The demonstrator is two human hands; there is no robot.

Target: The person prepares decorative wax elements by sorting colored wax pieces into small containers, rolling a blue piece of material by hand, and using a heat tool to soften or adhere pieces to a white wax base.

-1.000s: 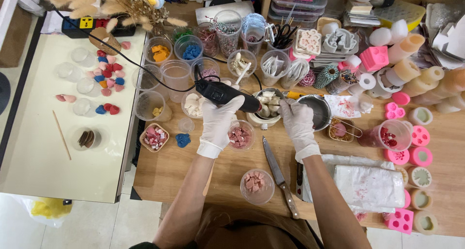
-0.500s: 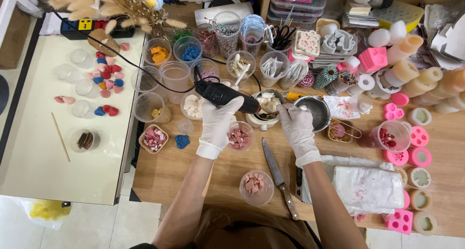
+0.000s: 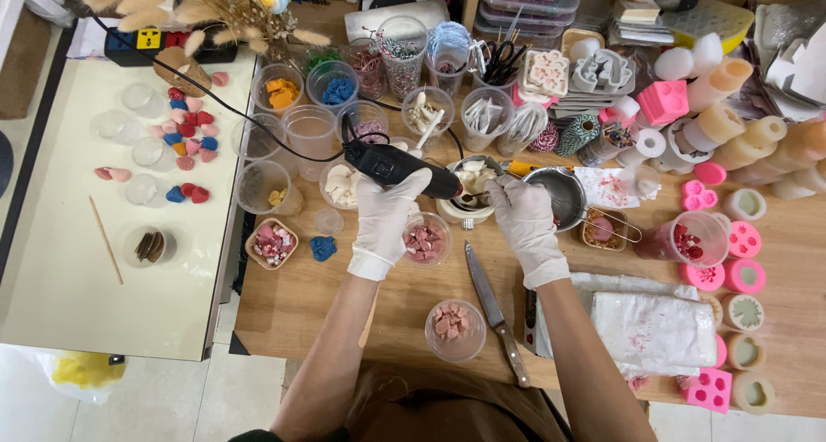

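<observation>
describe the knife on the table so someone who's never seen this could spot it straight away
Start at the wooden worktable and find the two white-gloved hands at its middle. Just below the right hand, the knife lies flat on bare wood, between a clear cup of pink chunks and a white wrapped slab. It is the only long steel blade there, with a dark handle towards the person.

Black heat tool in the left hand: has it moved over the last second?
No, barely. The black heat tool sits in the left hand with its nozzle toward the white bowl, above the cup of pink chunks, as before.
</observation>
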